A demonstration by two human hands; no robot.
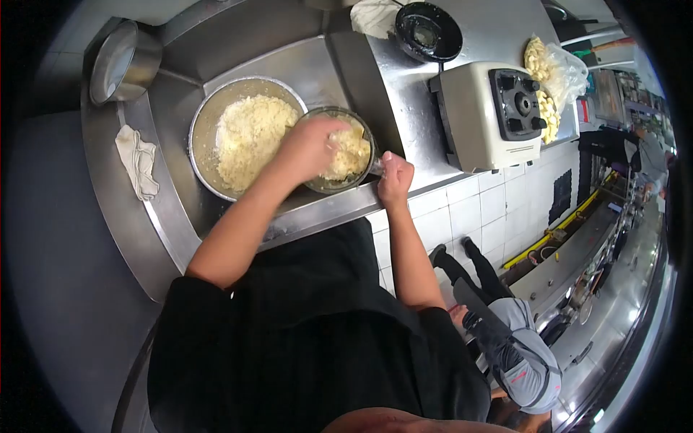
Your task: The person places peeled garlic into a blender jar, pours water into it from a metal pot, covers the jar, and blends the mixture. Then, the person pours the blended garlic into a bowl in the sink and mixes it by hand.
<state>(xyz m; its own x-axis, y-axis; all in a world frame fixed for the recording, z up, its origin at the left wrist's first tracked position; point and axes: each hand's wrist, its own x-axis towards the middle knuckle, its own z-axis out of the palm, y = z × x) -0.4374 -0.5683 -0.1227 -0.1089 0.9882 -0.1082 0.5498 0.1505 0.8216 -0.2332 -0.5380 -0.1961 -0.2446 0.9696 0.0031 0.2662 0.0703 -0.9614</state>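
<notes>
A clear blender jar [365, 135] holding pale yellow, crumbly mashed food [348, 160] is tipped beside a large metal bowl [196, 137]. My left hand [312, 150] reaches into the jar's mouth, its fingers curled into the mash and partly hidden. My right hand [395, 179] is closed round the jar's handle [377, 167]. More of the same pale mash [253, 137] fills much of the bowl, which sits in a steel sink [303, 61].
On the steel counter [404, 94] to the right stand a cream blender base [473, 115], a black round lid-like piece [429, 32] and bags of pale yellow pieces [548, 115]. A metal pot [141, 65] and folded cloth [137, 162] rest at left. A co-worker [523, 346] stands behind, right.
</notes>
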